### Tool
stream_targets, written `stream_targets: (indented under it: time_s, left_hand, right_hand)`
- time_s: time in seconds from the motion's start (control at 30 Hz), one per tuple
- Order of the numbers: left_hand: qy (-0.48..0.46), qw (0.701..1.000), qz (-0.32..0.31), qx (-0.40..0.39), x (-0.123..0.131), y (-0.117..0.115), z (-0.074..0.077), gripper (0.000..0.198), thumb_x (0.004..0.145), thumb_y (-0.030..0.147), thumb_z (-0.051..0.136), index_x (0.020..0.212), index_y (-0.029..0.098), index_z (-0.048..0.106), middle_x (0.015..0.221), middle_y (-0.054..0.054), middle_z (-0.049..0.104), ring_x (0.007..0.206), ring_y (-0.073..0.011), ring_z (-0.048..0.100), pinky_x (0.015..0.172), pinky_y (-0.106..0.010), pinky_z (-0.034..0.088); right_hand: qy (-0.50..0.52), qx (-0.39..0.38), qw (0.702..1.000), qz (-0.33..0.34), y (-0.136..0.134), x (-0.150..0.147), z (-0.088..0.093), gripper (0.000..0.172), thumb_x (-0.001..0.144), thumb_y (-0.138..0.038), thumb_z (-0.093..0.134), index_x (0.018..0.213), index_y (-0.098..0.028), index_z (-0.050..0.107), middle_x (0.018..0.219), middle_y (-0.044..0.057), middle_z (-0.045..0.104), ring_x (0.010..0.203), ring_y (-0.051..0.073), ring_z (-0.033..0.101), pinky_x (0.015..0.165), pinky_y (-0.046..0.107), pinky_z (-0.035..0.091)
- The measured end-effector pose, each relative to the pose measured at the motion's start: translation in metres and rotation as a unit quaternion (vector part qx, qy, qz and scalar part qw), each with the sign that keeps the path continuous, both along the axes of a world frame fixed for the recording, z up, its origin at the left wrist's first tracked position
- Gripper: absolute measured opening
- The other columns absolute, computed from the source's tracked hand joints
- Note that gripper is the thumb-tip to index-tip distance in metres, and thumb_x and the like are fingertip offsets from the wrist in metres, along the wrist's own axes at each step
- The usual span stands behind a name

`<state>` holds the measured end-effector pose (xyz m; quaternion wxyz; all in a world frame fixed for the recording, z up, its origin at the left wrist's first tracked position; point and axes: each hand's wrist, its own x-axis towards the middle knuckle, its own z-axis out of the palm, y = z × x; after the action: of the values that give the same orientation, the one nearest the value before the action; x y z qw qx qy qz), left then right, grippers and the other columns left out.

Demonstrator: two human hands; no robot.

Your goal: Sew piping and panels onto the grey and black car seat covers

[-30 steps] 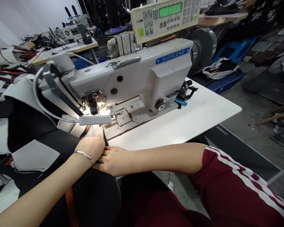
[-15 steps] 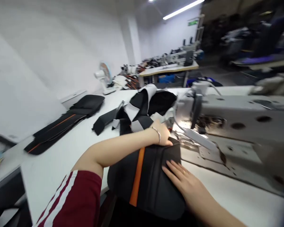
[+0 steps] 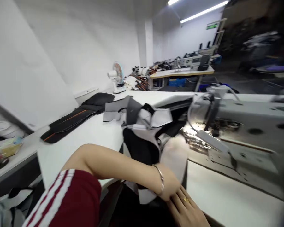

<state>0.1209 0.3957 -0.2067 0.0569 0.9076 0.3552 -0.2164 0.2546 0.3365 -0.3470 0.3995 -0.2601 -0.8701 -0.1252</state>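
Indoors, fabric litters white table.

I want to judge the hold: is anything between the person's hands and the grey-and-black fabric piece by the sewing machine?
Nothing visible does. The left hand lies straight on the fabric piece at the near edge of the table, with the right hand flat beside it. Blur hides whether the left hand grips.
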Motion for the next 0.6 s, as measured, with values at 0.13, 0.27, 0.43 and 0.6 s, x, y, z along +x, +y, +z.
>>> stream_targets:
  time_s: [0.13,0.27,0.43,0.6]
  left_hand:
    - [-0.045,0.997,-0.051,-0.023,-0.024,0.002,0.004,0.026,0.067,0.02,0.07,0.091,0.011,0.072,0.121,-0.018,0.064,0.117,-0.0297,0.059,0.098,-0.035,0.051]
    - [-0.06,0.997,-0.015,-0.055,-0.029,0.02,0.008,0.029,0.068,0.007,0.053,0.092,0.012,0.07,0.121,-0.014,0.066,0.117,-0.0255,0.061,0.104,-0.034,0.049]
    - [-0.038,0.996,-0.005,-0.075,-0.017,0.021,0.007,0.029,0.065,0.004,0.046,0.081,0.016,0.067,0.124,-0.009,0.067,0.113,-0.0228,0.064,0.1,-0.032,0.051]
    - [-0.013,0.997,0.009,-0.073,-0.008,0.03,0.004,0.029,0.067,0.004,0.043,0.081,0.018,0.065,0.136,-0.008,0.061,0.124,-0.0217,0.058,0.105,-0.032,0.047]
  right_hand:
    - [-0.03,-0.035,0.999,0.002,-0.014,0.002,0.034,0.037,0.092,-0.008,0.04,0.115,-0.015,0.067,0.116,0.01,0.069,0.111,0.022,0.063,0.097,0.038,0.054]
    - [0.002,-0.016,1.0,-0.025,-0.01,0.001,0.041,0.024,0.092,-0.014,0.047,0.099,-0.013,0.07,0.104,0.008,0.072,0.099,0.021,0.068,0.089,0.035,0.057]
    - [0.015,-0.002,0.999,-0.051,-0.004,0.0,0.032,0.016,0.09,-0.02,0.054,0.09,-0.016,0.069,0.099,0.006,0.072,0.095,0.019,0.068,0.086,0.033,0.056]
    - [-0.003,-0.003,0.998,-0.07,0.007,0.0,0.03,0.017,0.091,-0.02,0.05,0.088,-0.015,0.067,0.098,0.008,0.071,0.093,0.019,0.067,0.085,0.032,0.055]
